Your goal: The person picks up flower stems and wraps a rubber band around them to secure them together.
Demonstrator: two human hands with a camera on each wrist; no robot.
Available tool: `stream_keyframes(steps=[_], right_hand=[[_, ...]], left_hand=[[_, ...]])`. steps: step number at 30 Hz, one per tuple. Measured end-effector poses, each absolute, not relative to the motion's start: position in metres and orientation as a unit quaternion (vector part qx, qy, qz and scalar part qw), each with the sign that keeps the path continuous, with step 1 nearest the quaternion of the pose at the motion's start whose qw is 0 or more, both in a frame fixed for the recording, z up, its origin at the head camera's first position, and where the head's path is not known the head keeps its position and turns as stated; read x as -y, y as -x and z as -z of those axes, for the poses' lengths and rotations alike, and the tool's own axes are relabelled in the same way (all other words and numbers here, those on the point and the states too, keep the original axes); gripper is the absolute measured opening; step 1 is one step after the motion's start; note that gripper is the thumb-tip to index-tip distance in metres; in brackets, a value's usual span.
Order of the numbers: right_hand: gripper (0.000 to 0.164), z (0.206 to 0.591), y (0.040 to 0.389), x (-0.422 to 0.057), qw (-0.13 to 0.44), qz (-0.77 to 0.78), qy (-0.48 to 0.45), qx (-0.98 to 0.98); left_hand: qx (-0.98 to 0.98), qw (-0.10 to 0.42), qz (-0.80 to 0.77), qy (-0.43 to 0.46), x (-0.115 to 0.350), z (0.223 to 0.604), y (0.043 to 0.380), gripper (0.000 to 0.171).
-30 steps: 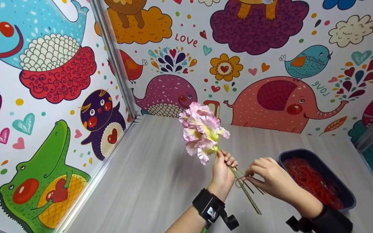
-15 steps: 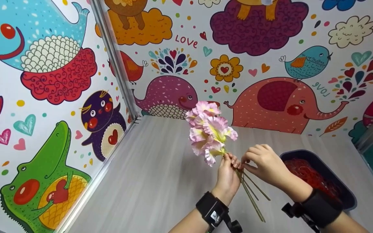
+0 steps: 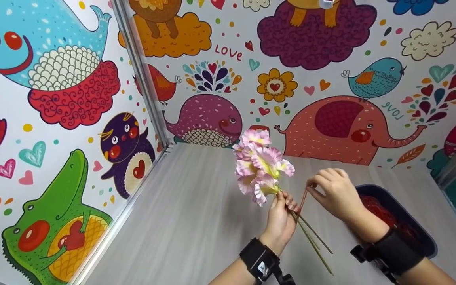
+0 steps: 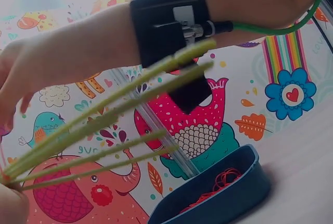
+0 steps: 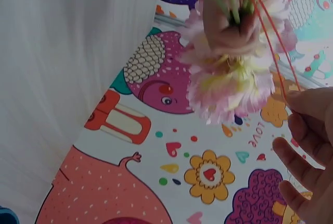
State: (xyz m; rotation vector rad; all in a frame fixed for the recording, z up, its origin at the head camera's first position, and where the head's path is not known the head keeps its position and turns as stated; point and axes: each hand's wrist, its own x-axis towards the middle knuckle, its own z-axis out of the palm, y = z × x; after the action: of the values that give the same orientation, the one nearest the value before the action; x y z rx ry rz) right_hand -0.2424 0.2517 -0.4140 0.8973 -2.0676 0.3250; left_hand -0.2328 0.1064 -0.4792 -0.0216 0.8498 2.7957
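Note:
A bunch of pink and yellow artificial flowers [image 3: 260,164] stands tilted in my left hand [image 3: 281,221], whose fingers grip the green stems [image 3: 315,241] just under the blooms. Several stem ends fan out below that hand. With thumb and forefinger my right hand [image 3: 337,194] pinches a red rubber band [image 3: 303,202]. The band is stretched taut from the stems, close beneath the left hand, toward the right fingertips. In the right wrist view both strands of the rubber band [image 5: 276,47] show; how it loops at the stems is partly hidden.
A dark blue tub [image 3: 374,190] of red rubber bands [image 3: 382,211] stands at the right, partly behind my right forearm. The grey wood-grain table [image 3: 196,221] meets cartoon-printed panels at the left and back.
My right hand first works at the stems, then pulls away up and to the right, stretching the rubber band. My left hand and the flowers shift slightly right.

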Motion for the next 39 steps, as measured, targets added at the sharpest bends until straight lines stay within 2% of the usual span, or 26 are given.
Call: stream_keyframes(steps=[2,3,5,7,12,19,24,27,32,39], right_hand=[[0.024,0.414,0.241,-0.257,0.423,-0.132,-0.347,0.827],[0.025,0.414,0.240,-0.259,0.426,-0.131,-0.343,0.827],[0.042,0.416,0.240,-0.266,0.435,-0.134,-0.335,0.825],[0.042,0.417,0.241,-0.273,0.442,-0.136,-0.326,0.825],[0.025,0.420,0.246,-0.294,0.457,-0.134,-0.308,0.824],[0.044,0.441,0.252,-0.311,0.453,-0.129,-0.290,0.833],[0.025,0.476,0.252,-0.313,0.439,-0.143,-0.245,0.852],[0.015,0.505,0.250,-0.307,0.453,-0.164,-0.217,0.849],[0.011,0.548,0.233,-0.283,0.471,-0.210,-0.182,0.837],[0.008,0.576,0.197,-0.239,0.475,-0.297,-0.165,0.812]], left_hand=[[-0.287,0.115,-0.951,0.009,-0.105,0.480,0.232,0.031],[-0.284,0.118,-0.952,0.009,-0.105,0.480,0.232,0.032],[-0.276,0.125,-0.953,0.007,-0.104,0.480,0.231,0.033],[-0.265,0.130,-0.955,0.004,-0.103,0.479,0.229,0.033],[-0.244,0.148,-0.958,0.000,-0.103,0.475,0.226,0.033],[-0.203,0.176,-0.963,0.029,-0.101,0.466,0.222,0.037],[-0.168,0.191,-0.966,0.043,-0.100,0.456,0.220,0.039],[-0.154,0.178,-0.970,0.053,-0.100,0.450,0.222,0.040],[-0.137,0.145,-0.977,0.071,-0.105,0.449,0.229,0.040],[-0.171,0.059,-0.981,0.068,-0.114,0.460,0.242,0.036]])
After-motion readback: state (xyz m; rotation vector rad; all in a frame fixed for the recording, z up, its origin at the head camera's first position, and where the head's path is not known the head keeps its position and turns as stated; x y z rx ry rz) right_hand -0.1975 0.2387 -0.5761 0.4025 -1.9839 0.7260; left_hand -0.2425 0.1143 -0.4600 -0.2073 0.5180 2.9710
